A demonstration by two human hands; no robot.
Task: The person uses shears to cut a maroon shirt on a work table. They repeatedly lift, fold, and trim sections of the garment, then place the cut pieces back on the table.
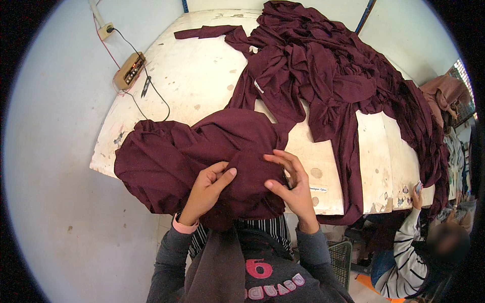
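A bunched maroon garment (197, 146) lies over the near edge of the table in front of me. My left hand (205, 189) rests on it with curled fingers, pinching a bit of the cloth against the thumb. At the garment's right side is my right hand (294, 184), thumb and fingers apart, fingertips touching the cloth. A small dark thing shows by its palm, too hidden to name. More maroon garments (303, 65) are heaped beyond, with sleeves trailing toward me and small white labels on some.
The worn white table (202, 65) carries a tan control box (130, 70) with cables and small black snips (146, 87) at the left. A white wall (55, 177) borders the left. At the right sits another person in a striped sleeve (406, 252), near a green chair (341, 262).
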